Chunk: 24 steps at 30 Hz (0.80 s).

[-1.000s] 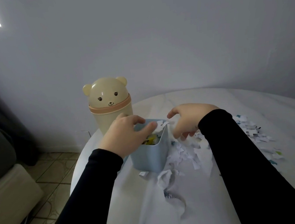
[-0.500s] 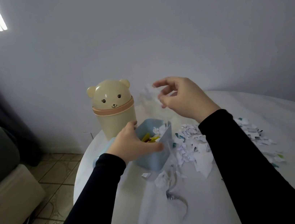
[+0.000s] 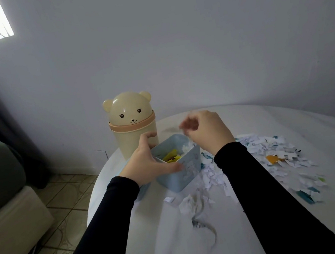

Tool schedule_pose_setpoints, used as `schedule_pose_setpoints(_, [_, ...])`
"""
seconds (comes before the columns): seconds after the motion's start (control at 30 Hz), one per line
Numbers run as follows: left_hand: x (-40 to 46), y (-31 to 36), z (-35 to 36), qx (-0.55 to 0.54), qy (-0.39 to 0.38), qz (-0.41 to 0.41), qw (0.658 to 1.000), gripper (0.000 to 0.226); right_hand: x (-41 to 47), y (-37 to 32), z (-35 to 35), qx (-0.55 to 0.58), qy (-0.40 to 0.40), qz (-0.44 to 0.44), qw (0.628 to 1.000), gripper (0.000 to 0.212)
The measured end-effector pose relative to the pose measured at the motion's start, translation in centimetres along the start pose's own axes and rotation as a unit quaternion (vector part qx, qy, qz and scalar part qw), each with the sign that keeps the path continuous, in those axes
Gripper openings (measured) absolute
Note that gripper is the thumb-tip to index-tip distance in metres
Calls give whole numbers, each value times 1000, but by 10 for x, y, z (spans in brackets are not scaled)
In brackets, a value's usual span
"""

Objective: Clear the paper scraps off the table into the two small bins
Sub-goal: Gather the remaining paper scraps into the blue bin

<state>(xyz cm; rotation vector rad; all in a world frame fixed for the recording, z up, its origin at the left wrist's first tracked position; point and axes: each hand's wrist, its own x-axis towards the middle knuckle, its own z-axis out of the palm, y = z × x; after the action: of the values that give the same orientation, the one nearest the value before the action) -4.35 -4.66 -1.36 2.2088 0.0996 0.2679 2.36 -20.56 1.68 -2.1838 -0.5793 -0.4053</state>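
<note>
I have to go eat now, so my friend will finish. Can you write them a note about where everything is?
Left hand: open, fingers spread against the near side of the blue bin, steadying it.
Right hand: curled above the bin's far rim; blurred, so whether it holds scraps cannot be told.
Blue bin: open, with white and yellow scraps already inside.
Bear bin: behind the blue one, domed lid closed.
Left to do: the big scrap pile right of the blue bin, the loose bits in front of it, plus the orange piece.
</note>
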Motion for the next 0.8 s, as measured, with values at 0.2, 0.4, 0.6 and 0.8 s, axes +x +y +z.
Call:
schedule_pose_setpoints(0.2, [2,-3,0,-4,-6,18,1000,97,-3,-5,10,-57,-196,26,979,20])
schedule_pose_setpoints(0.4, [2,-5,-1,15,-17,16,1000,98,-7,-19,22,-208,-255,24,944,29])
schedule_pose_setpoints(0.6, [5,-7,-1,70,-4,10,997,84,-6,-17,38,-284,-311,52,906,43])
schedule_pose_setpoints(0.8, [4,-5,2,79,-1,43,996,91,-5,-12,19,-174,-143,-12,974,38])
